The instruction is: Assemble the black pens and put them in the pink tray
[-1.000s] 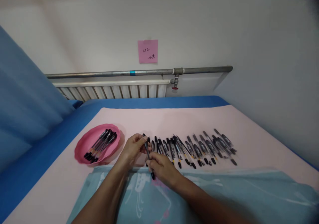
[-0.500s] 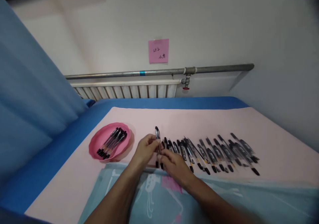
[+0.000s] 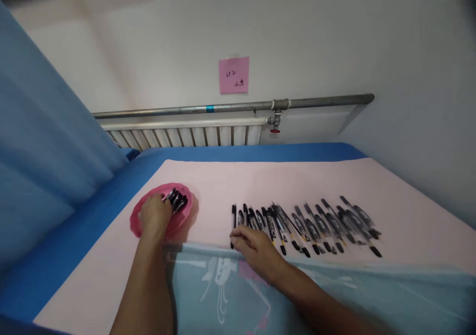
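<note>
My left hand point(image 3: 154, 215) is over the left part of a pink scalloped dish point(image 3: 189, 206), its fingers curled beside a bundle of black-capped pens point(image 3: 179, 201). A pen seems to be between those fingers, though the hand hides most of it. My right hand point(image 3: 255, 250) rests low at the left end of a row of clear pens with black caps point(image 3: 273, 221). Its fingertips are pinched at the lower part of an upright-lying black pen point(image 3: 233, 217), whose ends stick out above and below them.
More pens point(image 3: 334, 223) lie slanted along the row to the right. A pink sheet point(image 3: 208, 186) covers the blue-edged surface. Teal patterned cloth point(image 3: 193, 280) lies along the near edge. A blue curtain point(image 3: 44, 116) hangs at left; behind are a radiator point(image 3: 186, 135) and pipe point(image 3: 230, 107).
My left hand has moved left from the row to the dish, away from my right hand, taking a pen with it. My right hand has shifted slightly left along the row.
</note>
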{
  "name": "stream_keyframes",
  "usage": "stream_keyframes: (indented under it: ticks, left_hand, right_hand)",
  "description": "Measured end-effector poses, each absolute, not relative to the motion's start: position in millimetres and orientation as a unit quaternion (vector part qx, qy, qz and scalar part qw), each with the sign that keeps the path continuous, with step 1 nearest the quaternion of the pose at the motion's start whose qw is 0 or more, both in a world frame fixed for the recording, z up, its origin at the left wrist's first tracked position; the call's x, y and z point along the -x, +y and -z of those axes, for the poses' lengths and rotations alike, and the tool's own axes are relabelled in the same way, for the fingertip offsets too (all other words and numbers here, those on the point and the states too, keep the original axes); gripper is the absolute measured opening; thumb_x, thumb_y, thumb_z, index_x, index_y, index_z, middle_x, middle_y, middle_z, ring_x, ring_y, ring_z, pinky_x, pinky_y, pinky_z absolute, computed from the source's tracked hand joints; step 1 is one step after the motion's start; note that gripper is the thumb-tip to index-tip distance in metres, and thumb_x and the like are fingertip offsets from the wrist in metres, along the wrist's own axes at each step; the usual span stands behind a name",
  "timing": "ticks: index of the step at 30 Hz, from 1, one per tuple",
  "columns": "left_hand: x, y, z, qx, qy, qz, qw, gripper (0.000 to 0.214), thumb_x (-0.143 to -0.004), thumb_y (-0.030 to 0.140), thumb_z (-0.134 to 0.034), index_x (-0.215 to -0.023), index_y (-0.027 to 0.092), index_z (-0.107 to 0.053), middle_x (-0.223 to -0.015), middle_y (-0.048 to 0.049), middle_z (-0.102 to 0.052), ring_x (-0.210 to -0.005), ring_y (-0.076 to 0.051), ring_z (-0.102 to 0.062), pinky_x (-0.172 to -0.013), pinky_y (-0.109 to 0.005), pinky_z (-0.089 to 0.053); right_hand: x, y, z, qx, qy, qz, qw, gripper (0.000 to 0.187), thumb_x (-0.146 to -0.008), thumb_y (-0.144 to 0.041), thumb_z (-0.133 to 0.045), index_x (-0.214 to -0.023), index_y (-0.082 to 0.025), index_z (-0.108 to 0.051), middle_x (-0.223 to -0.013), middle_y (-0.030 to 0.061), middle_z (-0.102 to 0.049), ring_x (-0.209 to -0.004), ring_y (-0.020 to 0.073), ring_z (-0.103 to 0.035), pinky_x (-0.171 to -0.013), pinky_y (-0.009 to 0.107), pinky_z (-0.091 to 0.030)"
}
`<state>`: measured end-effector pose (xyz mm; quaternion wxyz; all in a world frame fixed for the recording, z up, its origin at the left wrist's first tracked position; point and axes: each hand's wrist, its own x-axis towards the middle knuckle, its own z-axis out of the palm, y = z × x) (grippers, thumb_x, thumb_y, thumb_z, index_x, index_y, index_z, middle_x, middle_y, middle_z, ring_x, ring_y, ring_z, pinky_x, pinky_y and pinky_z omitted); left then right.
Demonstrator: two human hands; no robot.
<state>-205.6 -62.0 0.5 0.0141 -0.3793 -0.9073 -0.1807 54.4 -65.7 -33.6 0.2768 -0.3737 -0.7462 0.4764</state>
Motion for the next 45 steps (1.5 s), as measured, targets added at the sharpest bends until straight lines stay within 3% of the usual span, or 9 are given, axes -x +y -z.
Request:
stream_keyframes:
  ticks: [3, 8, 12, 16, 28, 35, 40, 45]
  left_hand:
    - [201, -60, 0, 0.379, -0.910, 0.160, 0.040, 0.039, -0.077, 0.031, -0.043, -0.109, 0.013, -0.058, -0.108, -0.0181, -0.059, -0.099, -0.032, -0.053, -0.076, -0.041, -0.040]
    - [170, -56, -5, 0.474, -0.840, 0.233, 0.124, 0.035, -0.080, 0.030, -0.039, -0.100, 0.012, -0.061, -0.101, -0.0157, -0.061, -0.098, -0.028, -0.052, -0.083, -0.039, -0.037]
    - [132, -52, 4, 0.586, -0.763, 0.274, 0.024, 0.027, -0.079, 0.026, -0.040, -0.091, 0.014, -0.061, -0.089, -0.0107, -0.064, -0.083, -0.021, -0.056, -0.076, -0.031, -0.039]
    - [97, -53, 16, 0.637, -0.730, 0.223, -0.111, 0.020, -0.079, 0.028, -0.043, -0.081, 0.016, -0.060, -0.078, -0.0079, -0.064, -0.073, -0.019, -0.057, -0.064, -0.027, -0.038]
    - [80, -46, 27, 0.624, -0.765, 0.095, -0.128, 0.027, -0.078, 0.028, -0.040, -0.088, 0.014, -0.060, -0.084, -0.0140, -0.066, -0.078, -0.023, -0.060, -0.063, -0.029, -0.037]
    - [86, -46, 27, 0.614, -0.779, 0.066, -0.107, 0.027, -0.072, 0.027, -0.044, -0.082, 0.011, -0.063, -0.079, -0.0179, -0.066, -0.076, -0.026, -0.061, -0.061, -0.029, -0.037]
    - [95, -45, 25, 0.588, -0.761, 0.191, -0.196, 0.018, -0.068, 0.027, -0.048, -0.068, 0.015, -0.060, -0.068, -0.0103, -0.065, -0.065, -0.020, -0.059, -0.056, -0.027, -0.037]
    - [91, -51, 19, 0.487, -0.618, 0.413, -0.458, 0.017, -0.069, 0.033, -0.050, -0.065, 0.016, -0.052, -0.052, 0.0012, -0.053, -0.046, -0.011, -0.049, -0.048, -0.023, -0.038]
  right_hand:
    - [-58, -64, 29, 0.384, -0.742, -0.470, 0.286, 0.015, -0.080, -0.024, -0.045, -0.075, -0.017, -0.057, -0.062, -0.0023, -0.051, -0.060, 0.0111, -0.046, -0.055, 0.021, -0.034]
    - [-70, -56, 13, 0.408, -0.719, -0.450, 0.337, 0.016, -0.080, -0.025, -0.043, -0.078, -0.018, -0.058, -0.067, -0.0011, -0.055, -0.061, 0.0113, -0.049, -0.056, 0.021, -0.037]
    - [-79, -49, 4, 0.437, -0.705, -0.430, 0.356, 0.017, -0.079, -0.027, -0.044, -0.078, -0.019, -0.059, -0.064, -0.0012, -0.055, -0.058, 0.0115, -0.049, -0.053, 0.021, -0.037]
    - [-80, -47, 4, 0.442, -0.720, -0.406, 0.350, 0.016, -0.078, -0.027, -0.045, -0.078, -0.019, -0.059, -0.061, -0.0018, -0.054, -0.055, 0.0114, -0.048, -0.050, 0.021, -0.035]
    - [-76, -48, 6, 0.438, -0.737, -0.383, 0.344, 0.017, -0.078, -0.026, -0.045, -0.077, -0.019, -0.060, -0.059, -0.0021, -0.053, -0.055, 0.0117, -0.048, -0.052, 0.021, -0.036]
    - [-77, -47, 9, 0.423, -0.749, -0.379, 0.341, 0.016, -0.078, -0.023, -0.044, -0.076, -0.019, -0.059, -0.066, -0.0008, -0.057, -0.062, 0.0124, -0.051, -0.057, 0.022, -0.038]
    - [-77, -46, 9, 0.434, -0.752, -0.368, 0.332, 0.016, -0.078, -0.024, -0.045, -0.076, -0.019, -0.060, -0.062, -0.0016, -0.056, -0.058, 0.0117, -0.049, -0.055, 0.022, -0.036]
    - [-75, -48, 13, 0.430, -0.749, -0.390, 0.320, 0.015, -0.079, -0.023, -0.046, -0.075, -0.018, -0.059, -0.064, -0.0013, -0.056, -0.061, 0.0115, -0.050, -0.056, 0.021, -0.036]
